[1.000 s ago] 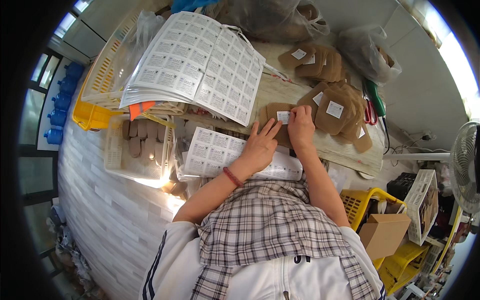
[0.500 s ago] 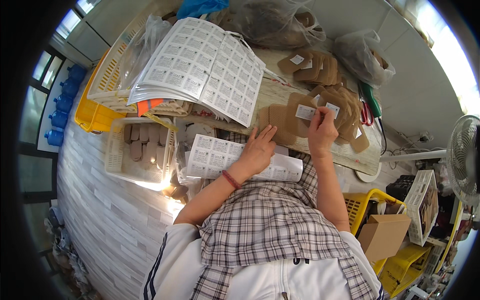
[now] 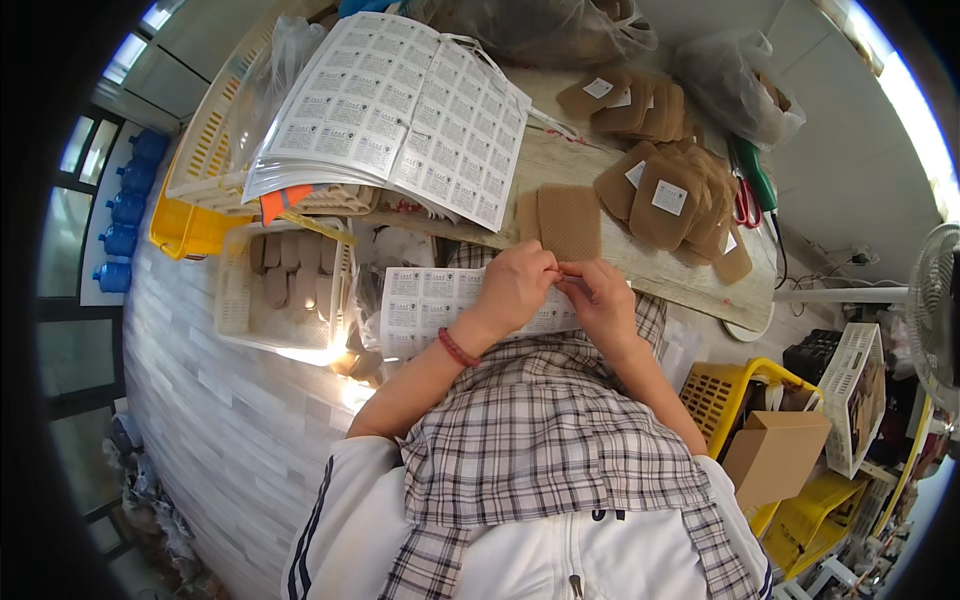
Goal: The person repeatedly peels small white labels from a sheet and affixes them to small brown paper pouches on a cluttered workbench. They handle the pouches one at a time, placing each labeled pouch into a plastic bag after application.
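Observation:
On my lap lies a sheet of white printed labels (image 3: 440, 300), its right part covered by my hands. My left hand (image 3: 515, 292), with a red band on the wrist, pinches at the sheet's upper edge. Right beside it, my right hand (image 3: 602, 305) has thumb and forefinger pressed together at the same edge; whether a loose label is between them is too small to tell. Just beyond the hands, plain brown textured pads (image 3: 570, 222) rest at the table edge. To their right is a pile of brown pads (image 3: 705, 215), the top one bearing a white label (image 3: 669, 197).
A thick stack of label sheets (image 3: 385, 110) lies over a cream basket (image 3: 205, 150) at left. More brown pads (image 3: 640, 108), clear plastic bags (image 3: 735, 85), red-handled scissors (image 3: 747, 205) and a green-handled tool (image 3: 755, 175) occupy the table (image 3: 625, 270). A yellow basket (image 3: 705, 405) stands at right.
My right hand has left the pad pile and come down left to the label sheet. My left hand has moved off the plain pads onto the sheet. A freshly labelled pad tops the pile.

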Available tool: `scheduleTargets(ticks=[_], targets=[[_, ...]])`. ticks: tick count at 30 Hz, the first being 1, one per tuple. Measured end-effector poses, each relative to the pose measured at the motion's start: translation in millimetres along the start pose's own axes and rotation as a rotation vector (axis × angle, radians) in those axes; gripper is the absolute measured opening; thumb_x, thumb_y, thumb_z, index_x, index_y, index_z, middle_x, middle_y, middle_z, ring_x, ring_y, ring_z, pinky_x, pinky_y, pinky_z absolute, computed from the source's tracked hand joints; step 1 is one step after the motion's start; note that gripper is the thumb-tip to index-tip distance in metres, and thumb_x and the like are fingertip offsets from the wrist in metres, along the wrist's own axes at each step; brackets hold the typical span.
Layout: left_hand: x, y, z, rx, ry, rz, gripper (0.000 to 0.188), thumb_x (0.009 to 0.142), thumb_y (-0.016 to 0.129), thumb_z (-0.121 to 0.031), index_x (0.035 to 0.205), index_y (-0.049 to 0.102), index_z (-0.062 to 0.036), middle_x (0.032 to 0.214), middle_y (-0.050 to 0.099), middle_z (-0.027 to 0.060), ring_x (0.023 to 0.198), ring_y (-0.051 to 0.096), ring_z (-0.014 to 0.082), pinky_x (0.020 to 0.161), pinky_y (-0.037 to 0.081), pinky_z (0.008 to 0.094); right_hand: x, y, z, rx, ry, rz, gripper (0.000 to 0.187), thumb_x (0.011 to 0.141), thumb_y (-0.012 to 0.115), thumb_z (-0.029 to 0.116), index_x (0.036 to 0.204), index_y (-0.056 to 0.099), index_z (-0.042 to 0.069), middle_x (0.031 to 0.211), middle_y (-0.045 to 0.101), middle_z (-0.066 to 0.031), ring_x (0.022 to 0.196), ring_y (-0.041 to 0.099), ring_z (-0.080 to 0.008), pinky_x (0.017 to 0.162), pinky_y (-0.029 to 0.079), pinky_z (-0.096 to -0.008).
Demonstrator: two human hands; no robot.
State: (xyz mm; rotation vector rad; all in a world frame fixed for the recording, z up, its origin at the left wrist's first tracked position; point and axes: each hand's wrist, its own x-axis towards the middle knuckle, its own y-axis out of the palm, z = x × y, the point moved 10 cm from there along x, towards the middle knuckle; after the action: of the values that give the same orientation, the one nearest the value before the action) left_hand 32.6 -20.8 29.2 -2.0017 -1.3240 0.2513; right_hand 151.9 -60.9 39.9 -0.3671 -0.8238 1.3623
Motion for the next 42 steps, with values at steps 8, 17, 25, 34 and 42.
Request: scheduleTargets(ticks=[8, 17, 25, 34, 42], targets=[[-18, -15, 29, -0.066, -0.214, 0.108, 0.010, 0.085, 0.069, -0.011, 0.090, 0.071, -0.0029, 0.084, 0.066, 0.0107, 0.078, 0.065, 0.0273, 0.070, 0.050, 0.0359, -12, 6, -23, 0.181, 0.020, -0.039, 0.015, 0.075, 0.077, 0.004, 0.089, 0.071, 0.007, 0.086, 0.067, -0.0070, 0.082, 0.063, -0.0273, 0.074, 0.052, -0.0356], [-16, 7, 64, -0.247, -0.483, 0.242, 0.014, 0.085, 0.071, -0.013, 0.092, 0.073, -0.0019, 0.078, 0.069, 0.0077, 0.071, 0.063, 0.0144, 0.067, 0.049, 0.0307, -18, -2, -3, 0.136, -0.206, -0.173, 0.012, 0.076, 0.073, -0.001, 0.082, 0.065, 0.005, 0.098, 0.065, -0.0105, 0.091, 0.063, -0.0289, 0.075, 0.053, -0.0354], [-1, -3, 50, -0.065, -0.296, 0.199, 0.010, 0.084, 0.068, -0.010, 0.088, 0.070, -0.0006, 0.093, 0.070, 0.0107, 0.082, 0.066, 0.0239, 0.074, 0.051, 0.0352, -6, -12, -42, 0.862, 0.158, -0.153, 0.005, 0.094, 0.064, 0.005, 0.095, 0.059, 0.004, 0.100, 0.059, -0.0049, 0.092, 0.058, -0.0158, 0.085, 0.046, -0.0273], [16, 24, -7, 0.175, 0.240, 0.104, 0.016, 0.085, 0.051, -0.003, 0.092, 0.062, 0.0061, 0.131, 0.057, 0.0242, 0.129, 0.050, 0.0404, 0.107, 0.041, 0.0499, 70, 26, -120, 0.563, 0.397, -0.031, 0.004, 0.097, 0.060, 0.005, 0.097, 0.057, 0.002, 0.082, 0.060, -0.0032, 0.071, 0.054, -0.0121, 0.065, 0.048, -0.0292], [16, 28, 2, 0.141, 0.207, 0.112, 0.010, 0.088, 0.053, -0.003, 0.090, 0.058, 0.0053, 0.131, 0.057, 0.0256, 0.130, 0.050, 0.0412, 0.110, 0.039, 0.0508, 76, 32, -118, 0.150, 0.356, -0.071, 0.008, 0.093, 0.064, 0.014, 0.098, 0.061, 0.008, 0.088, 0.069, -0.0115, 0.079, 0.067, -0.0314, 0.071, 0.051, -0.0396]])
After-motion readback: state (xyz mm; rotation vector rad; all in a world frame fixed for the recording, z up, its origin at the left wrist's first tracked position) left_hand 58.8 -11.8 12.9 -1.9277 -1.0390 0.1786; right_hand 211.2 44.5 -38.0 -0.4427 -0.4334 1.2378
